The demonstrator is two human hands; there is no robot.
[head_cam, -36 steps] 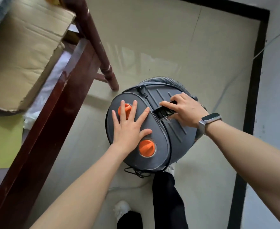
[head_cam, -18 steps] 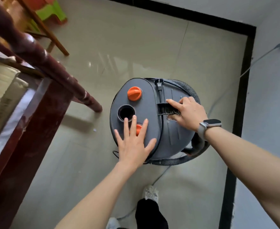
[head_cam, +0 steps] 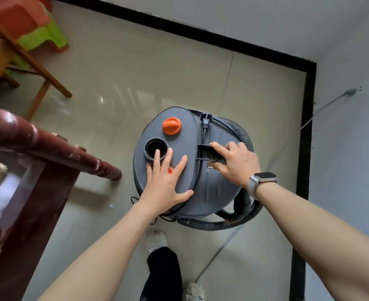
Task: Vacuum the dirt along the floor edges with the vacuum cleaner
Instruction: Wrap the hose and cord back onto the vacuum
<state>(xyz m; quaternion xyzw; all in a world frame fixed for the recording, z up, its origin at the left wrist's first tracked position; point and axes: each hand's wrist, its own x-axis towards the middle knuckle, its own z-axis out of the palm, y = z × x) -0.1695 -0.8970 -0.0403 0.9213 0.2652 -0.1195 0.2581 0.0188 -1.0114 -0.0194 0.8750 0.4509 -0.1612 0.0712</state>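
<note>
One grey vacuum cleaner (head_cam: 201,170) stands mid-frame on the floor with two orange knobs (head_cam: 171,126) and one hose (head_cam: 240,131). The left hand (head_cam: 165,183) presses flat, fingers spread, on its lid; the right hand (head_cam: 236,165) grips its handle (head_cam: 209,154).

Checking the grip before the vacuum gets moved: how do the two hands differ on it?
The left hand lies flat, fingers spread, on the vacuum cleaner lid; the right hand curls into the handle slot. Only the right wrist wears a watch. Both touch the vacuum's top.

Count: one vacuum cleaner (head_cam: 211,183); two orange knobs (head_cam: 171,126); one hose (head_cam: 242,131); two hands (head_cam: 166,187); one smartwatch (head_cam: 263,179).
</note>
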